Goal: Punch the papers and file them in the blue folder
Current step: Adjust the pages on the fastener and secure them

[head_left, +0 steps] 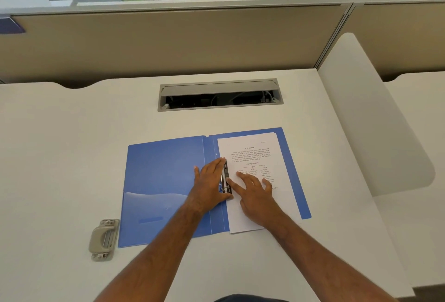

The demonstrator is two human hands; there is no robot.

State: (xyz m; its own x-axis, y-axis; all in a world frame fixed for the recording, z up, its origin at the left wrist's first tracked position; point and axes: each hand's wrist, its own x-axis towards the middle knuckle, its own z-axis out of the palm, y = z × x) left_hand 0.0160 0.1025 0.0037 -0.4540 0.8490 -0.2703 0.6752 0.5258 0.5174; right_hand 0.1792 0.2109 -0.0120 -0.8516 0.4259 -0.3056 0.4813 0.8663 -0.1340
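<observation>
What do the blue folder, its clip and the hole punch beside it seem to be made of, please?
Blue folder: apparently plastic, with a soft sheen and a translucent pocket.
Clip: metal, bright and reflective.
Hole punch: probably painted metal, matte beige-grey; plastic is possible.

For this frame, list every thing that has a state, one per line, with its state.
blue folder: open flat on the desk.
papers: stacked on the folder's right half, bottom edge overhanging it.
metal clip: at the papers' left edge, under the fingers.
left hand: fingers over the clip.
right hand: fingers spread flat on the papers.
hole punch: on the desk, untouched.
cable tray: lid open.
</observation>
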